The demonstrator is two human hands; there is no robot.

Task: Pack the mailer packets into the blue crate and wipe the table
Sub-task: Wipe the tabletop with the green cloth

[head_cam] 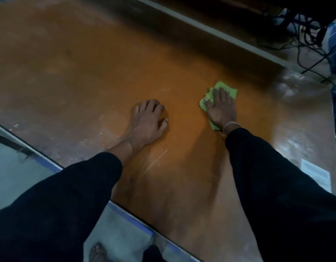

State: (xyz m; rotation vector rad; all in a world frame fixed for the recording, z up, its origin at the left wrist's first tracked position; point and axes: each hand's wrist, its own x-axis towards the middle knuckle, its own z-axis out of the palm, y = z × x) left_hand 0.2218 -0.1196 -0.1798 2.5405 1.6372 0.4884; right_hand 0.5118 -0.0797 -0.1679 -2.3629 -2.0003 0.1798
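My right hand [221, 108] lies flat, fingers straight, on a crumpled green cloth [226, 89] and presses it onto the brown wooden table [78, 72]. The cloth sticks out past my fingertips and under my wrist. My left hand [149, 119] rests on the bare tabletop to the left of the cloth, fingers bent, leaning on its fingertips, holding nothing. Both arms are in black sleeves. No mailer packet and no blue crate can be made out with certainty.
A white paper label [315, 174] lies near the table's right edge. Black cables [307, 42] and blue-white plastic-wrapped goods [335, 40] sit beyond the far right corner. The table's front edge [129, 210] runs diagonally; grey floor and a bare foot [97, 252] show below.
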